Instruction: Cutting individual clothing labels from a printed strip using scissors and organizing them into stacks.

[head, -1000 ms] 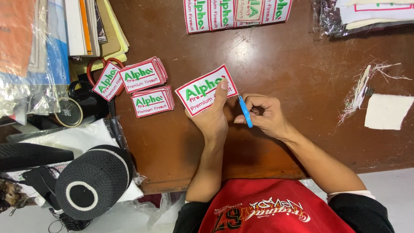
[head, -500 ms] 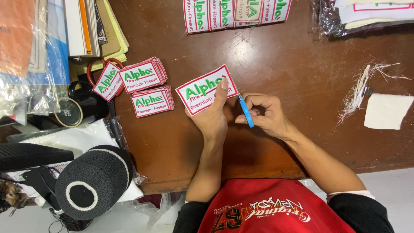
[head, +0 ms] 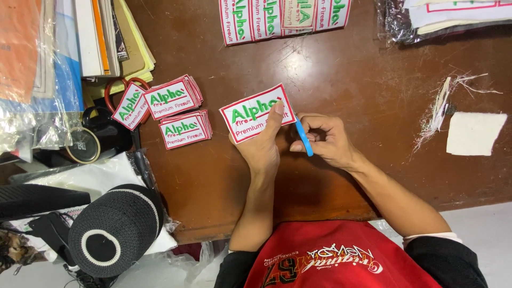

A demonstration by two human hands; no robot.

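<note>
My left hand (head: 262, 144) holds a white embroidered patch (head: 250, 114) with a red border and green lettering, its fingers lying over the patch's right end just above the brown wooden table (head: 341, 80). My right hand (head: 326, 141) is closed on a small blue-handled tool (head: 304, 138) whose tip meets the patch's right edge. The two hands nearly touch near the table's front.
Stacks of matching patches (head: 176, 109) lie to the left, and a strip of uncut patches (head: 285, 18) sits at the far edge. Thread trimmings (head: 445, 104) and a white fabric scrap (head: 474, 133) are on the right. A black knitted cap (head: 114, 229), books and bags crowd the left side.
</note>
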